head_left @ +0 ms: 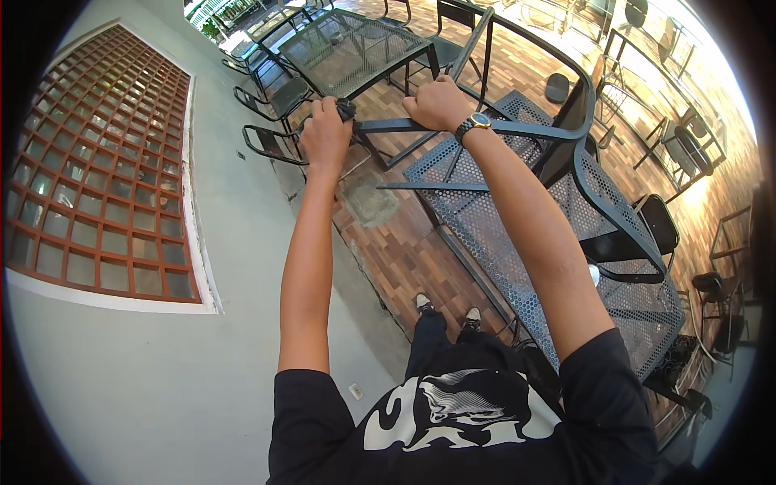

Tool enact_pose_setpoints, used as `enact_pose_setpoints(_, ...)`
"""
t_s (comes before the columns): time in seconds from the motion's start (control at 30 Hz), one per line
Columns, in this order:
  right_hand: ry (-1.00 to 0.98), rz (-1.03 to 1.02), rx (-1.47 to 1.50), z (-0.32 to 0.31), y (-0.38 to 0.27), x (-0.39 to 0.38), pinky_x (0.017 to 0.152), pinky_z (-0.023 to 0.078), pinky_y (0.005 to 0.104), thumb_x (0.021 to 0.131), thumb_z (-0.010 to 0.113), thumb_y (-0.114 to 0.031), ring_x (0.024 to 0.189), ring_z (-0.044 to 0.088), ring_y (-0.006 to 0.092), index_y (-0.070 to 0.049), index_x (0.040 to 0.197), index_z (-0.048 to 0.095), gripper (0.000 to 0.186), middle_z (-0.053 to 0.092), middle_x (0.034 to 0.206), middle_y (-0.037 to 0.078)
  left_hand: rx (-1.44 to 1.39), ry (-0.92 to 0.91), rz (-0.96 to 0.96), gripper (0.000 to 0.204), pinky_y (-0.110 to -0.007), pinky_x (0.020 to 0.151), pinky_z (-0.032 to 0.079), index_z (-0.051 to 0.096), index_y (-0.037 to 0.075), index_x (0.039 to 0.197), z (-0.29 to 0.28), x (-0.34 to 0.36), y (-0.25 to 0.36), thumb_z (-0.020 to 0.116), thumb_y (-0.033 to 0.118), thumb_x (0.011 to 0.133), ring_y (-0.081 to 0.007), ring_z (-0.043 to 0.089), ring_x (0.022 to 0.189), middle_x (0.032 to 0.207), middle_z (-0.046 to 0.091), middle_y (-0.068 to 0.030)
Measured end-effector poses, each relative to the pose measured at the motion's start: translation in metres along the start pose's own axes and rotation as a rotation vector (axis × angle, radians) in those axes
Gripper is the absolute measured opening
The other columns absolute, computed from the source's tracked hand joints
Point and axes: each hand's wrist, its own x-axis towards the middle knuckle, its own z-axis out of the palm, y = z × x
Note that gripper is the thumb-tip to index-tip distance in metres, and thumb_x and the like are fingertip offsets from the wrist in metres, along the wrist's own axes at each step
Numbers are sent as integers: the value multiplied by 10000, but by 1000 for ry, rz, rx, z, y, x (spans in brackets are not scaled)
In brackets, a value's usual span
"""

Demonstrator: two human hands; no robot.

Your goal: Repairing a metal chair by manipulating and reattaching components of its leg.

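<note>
A black metal chair (529, 128) lies overturned on a perforated metal table (477, 212), its tubular legs sticking out toward the wall. My right hand (440, 103), with a watch on the wrist, is closed around one of the chair's legs. At the end of that same leg, my left hand (326, 133) is closed on a small black bunched cloth (345, 109). The cloth is at or against the leg's tip; its exact contact is hidden by my fingers. Another chair leg (432, 187) juts out below.
A grey wall (234, 242) with a red-brown lattice window (101, 170) runs along my left. Ahead stands another mesh table (352, 52) with chairs (283, 97) beside it. More chairs (687, 145) stand to the right on the wood-patterned floor (420, 259).
</note>
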Motion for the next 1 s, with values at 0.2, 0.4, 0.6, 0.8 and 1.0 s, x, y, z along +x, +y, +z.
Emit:
enact_pose_setpoints(0.2, -17, -12, -62, -2, 3, 2, 876, 407, 424, 889, 370, -316, 724, 647, 353, -18, 676, 679, 479, 687, 756, 200, 53, 33, -124, 383, -462, 645, 540, 536, 106, 1066, -2, -8, 40, 732, 300, 801, -341, 661, 827, 1004, 564, -95)
enact_pose_setpoints(0.4, 83, -96, -27, 7, 8, 0, 927, 382, 410, 893, 365, -283, 702, 634, 345, -14, 637, 649, 468, 672, 718, 200, -113, 263, -96, 392, -451, 693, 515, 528, 113, 1098, 5, -33, 33, 740, 261, 802, -338, 620, 921, 1033, 542, -80)
enact_pose_setpoints(0.6, 120, -73, -18, 11, 10, 1, 940, 380, 405, 887, 367, -272, 668, 628, 337, -9, 594, 634, 476, 660, 670, 192, -482, 522, -542, 409, -490, 717, 489, 456, 16, 1141, 32, -34, 36, 613, 337, 942, -420, 565, 957, 1101, 474, -192)
enact_pose_setpoints(0.8, 122, -31, -19, 4, 4, 2, 933, 383, 413, 874, 379, -278, 645, 616, 339, 7, 602, 647, 476, 659, 667, 187, -614, 716, -805, 532, -486, 750, 465, 414, -35, 1196, 69, -31, 53, 522, 439, 980, -414, 540, 944, 1120, 473, -238)
enact_pose_setpoints(1.0, 113, -36, 31, 9, 9, 5, 910, 391, 425, 870, 379, -284, 654, 619, 346, 10, 612, 665, 484, 660, 662, 187, -924, 649, -1025, 518, -449, 828, 503, 373, -58, 1214, 60, -19, 68, 552, 368, 980, -369, 585, 1016, 1175, 477, -240)
